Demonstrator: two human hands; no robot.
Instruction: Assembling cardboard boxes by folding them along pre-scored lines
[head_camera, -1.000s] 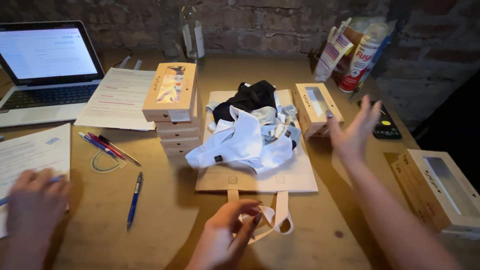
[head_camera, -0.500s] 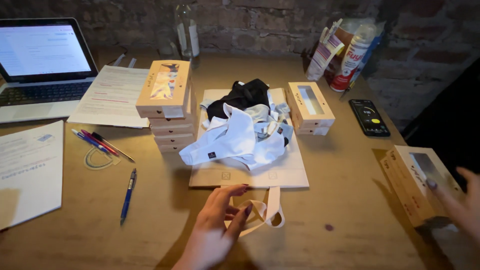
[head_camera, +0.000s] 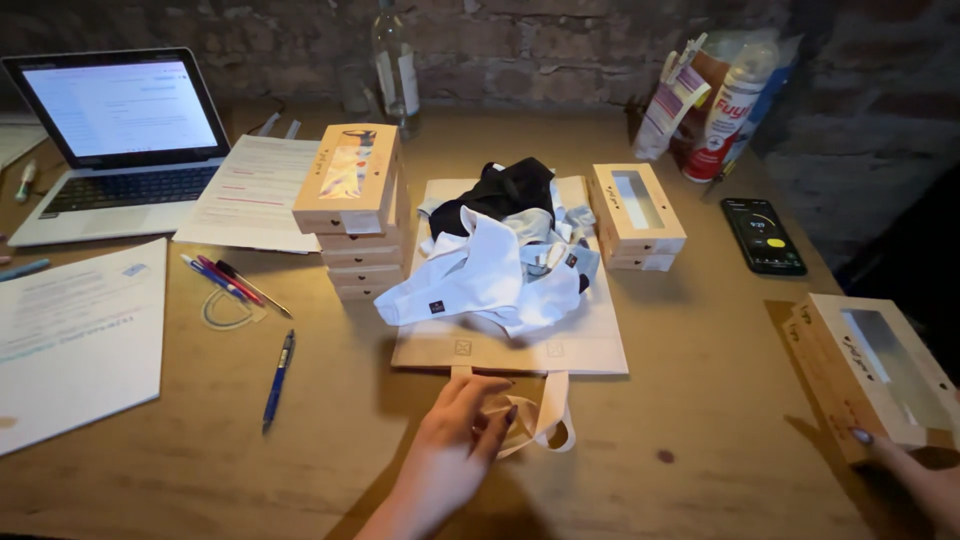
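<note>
both hands are seen low in the view. left hand (head_camera: 455, 440) is laid palm down at 6 o'clock, fingers loosely spread, fingertips resting on the beige fabric handles (head_camera: 535, 415) of a flat cream tote bag (head_camera: 590, 345); whether a handle is pinched cannot be told. right hand (head_camera: 915, 480) is seen only in part at 4 o'clock, its fingers curled against the near edge of a tan cardboard box with a clear window (head_camera: 875, 370), which lies on the wooden table (head_camera: 700, 460); the grip itself is cut off by the frame.

just above the left hand, toward 12 o'clock, a heap of white, pale blue and black garments (head_camera: 500, 260) is piled on the tote bag. a stack of tan cardboard boxes (head_camera: 355, 215) is set just beside the heap at 10 o'clock, and a smaller pair of windowed tan boxes (head_camera: 635, 215) at 1 o'clock. a black phone with a lit screen (head_camera: 762, 235) lies at 2 o'clock. a blue pen (head_camera: 278, 380) lies at 9 o'clock of the left hand, with red and blue pens (head_camera: 230, 283) beyond it. printed paper sheets (head_camera: 80, 340) and an open silver laptop (head_camera: 120, 140) are found at 10 o'clock, a clear glass bottle (head_camera: 395, 65) at 12 o'clock.
</note>
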